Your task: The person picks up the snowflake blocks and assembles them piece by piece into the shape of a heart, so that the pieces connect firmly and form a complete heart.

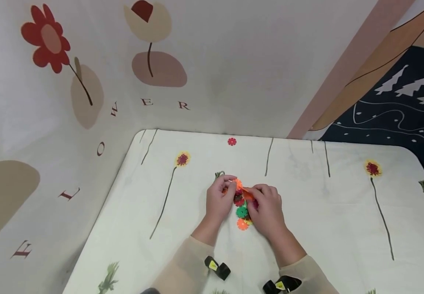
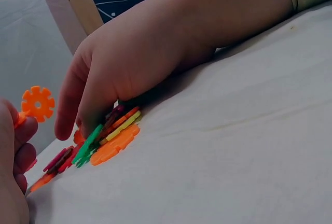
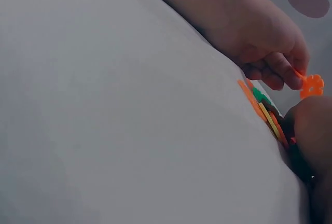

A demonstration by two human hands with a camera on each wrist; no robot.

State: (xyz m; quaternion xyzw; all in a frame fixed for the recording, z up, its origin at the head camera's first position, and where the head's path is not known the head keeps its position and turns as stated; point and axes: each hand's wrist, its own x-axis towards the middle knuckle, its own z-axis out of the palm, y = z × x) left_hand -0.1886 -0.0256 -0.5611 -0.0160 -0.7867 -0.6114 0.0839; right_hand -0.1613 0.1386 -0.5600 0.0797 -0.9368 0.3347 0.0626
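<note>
L hand has thumb + fingers pinched on an orange plastic piece, w/ an orange, notched, flower-shaped plastic disc poking up right beside it; joined or just touching, can't tell. R hand reaches down, fingers bent at the overlapping pile of multicoloured plastic discs; can't tell if it grips one. Pile's on the white-clothed table, approx. midway btwn L & R edges, well in from far edge. To do it well, imo: L pinch light, on the rim, slots clear; R should take one disc by its edge & lift, not drag, bc the leaning stack prob. slides easily.
</note>
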